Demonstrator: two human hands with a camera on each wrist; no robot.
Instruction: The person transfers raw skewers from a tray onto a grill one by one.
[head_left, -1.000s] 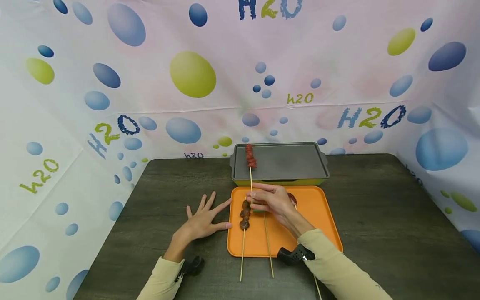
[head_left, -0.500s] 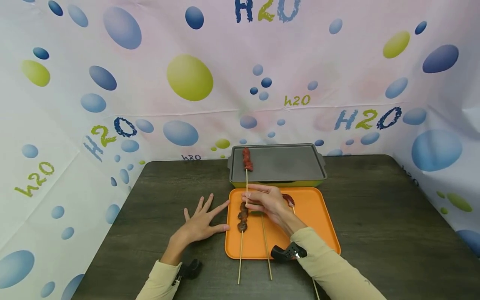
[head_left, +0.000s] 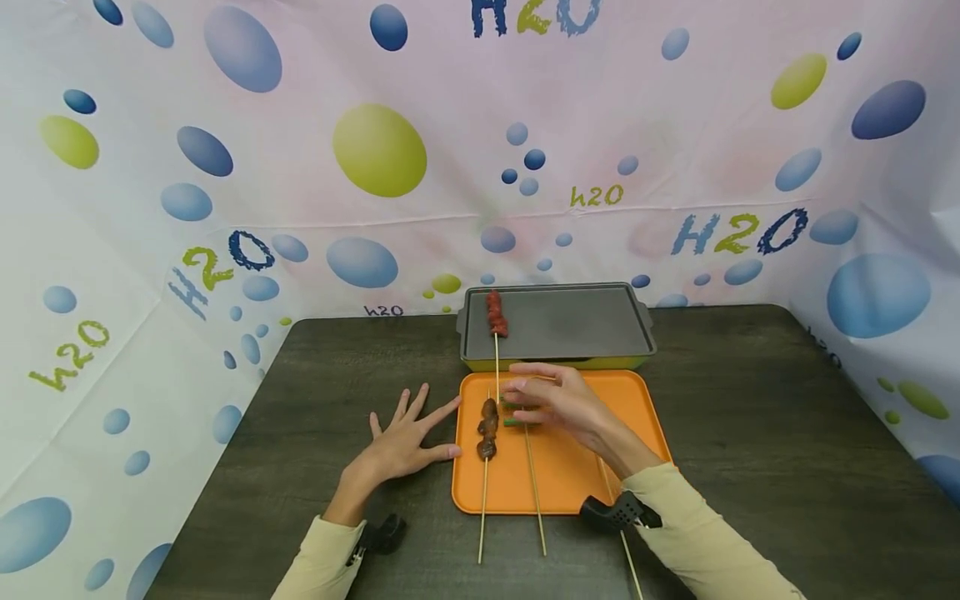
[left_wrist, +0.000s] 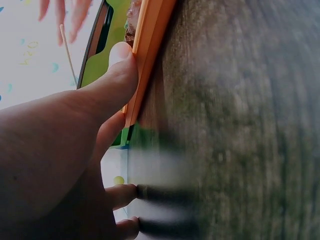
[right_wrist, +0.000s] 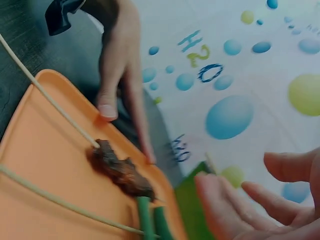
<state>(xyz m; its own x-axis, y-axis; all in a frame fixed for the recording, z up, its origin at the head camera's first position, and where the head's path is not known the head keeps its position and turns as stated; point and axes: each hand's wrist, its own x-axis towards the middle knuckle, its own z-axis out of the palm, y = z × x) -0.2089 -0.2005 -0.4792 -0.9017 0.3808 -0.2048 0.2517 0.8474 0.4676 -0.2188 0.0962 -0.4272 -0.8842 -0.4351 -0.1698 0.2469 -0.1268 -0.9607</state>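
Observation:
A skewer of red meat pieces (head_left: 497,315) lies with its meat on the left part of the grey griddle pan (head_left: 577,321), its stick reaching toward me. Beside that stick my right hand (head_left: 562,404) hovers with fingers loosely extended, gripping nothing. My left hand (head_left: 405,446) is spread on the table, thumb and index finger touching the left edge of the orange tray (head_left: 637,400). On the tray lie a skewer of brown meat pieces (head_left: 487,433) and one with green pieces (right_wrist: 145,215). A third stick (head_left: 630,558) runs under my right forearm; its upper end is hidden.
The pan stands directly behind the tray, at the back of the dark wooden table (head_left: 757,417). A white curtain (head_left: 465,150) with coloured ovals hangs behind and at the sides. Several skewer sticks jut past the tray's front edge.
My right hand has let go of the red meat skewer and shifted right, its fingers loosening. The skewer now rests on the pan. My left hand has stayed at the tray's edge.

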